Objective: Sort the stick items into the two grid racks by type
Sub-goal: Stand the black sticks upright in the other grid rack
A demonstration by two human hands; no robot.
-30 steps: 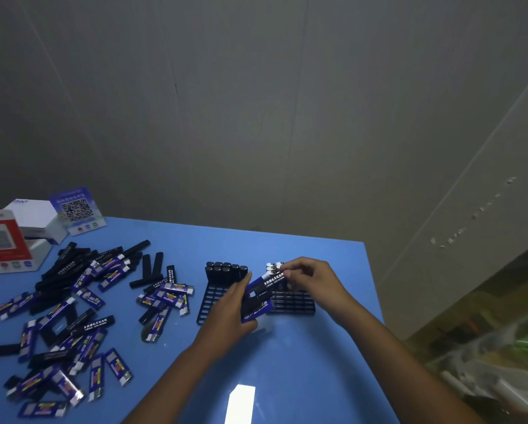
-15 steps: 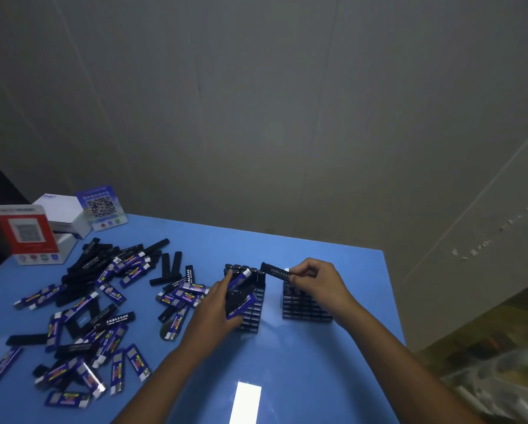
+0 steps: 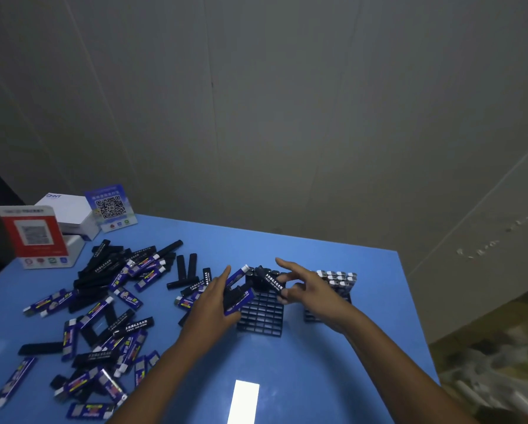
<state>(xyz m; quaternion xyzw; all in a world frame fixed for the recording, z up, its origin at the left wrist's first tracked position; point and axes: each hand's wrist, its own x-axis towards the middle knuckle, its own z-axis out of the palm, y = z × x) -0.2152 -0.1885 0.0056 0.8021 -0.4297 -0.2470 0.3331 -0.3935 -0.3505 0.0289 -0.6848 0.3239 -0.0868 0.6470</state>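
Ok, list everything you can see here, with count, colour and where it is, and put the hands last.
Table: one, blue, under everything.
Left grid rack: one, black, centre, black sticks in its far row.
Right grid rack: one, black, right of the first, holding silver-capped sticks.
Loose sticks: many, black and blue-labelled, piled at left.
QR stands: two, one red, one blue, far left.
White boxes: two, behind the stands.
Left hand: grips several sticks.
Right hand: pinches a black stick over the left rack.

Glossy blue table (image 3: 333,377) (smooth, reflective); matt black plastic rack (image 3: 261,316); glossy printed sticks (image 3: 73,335).
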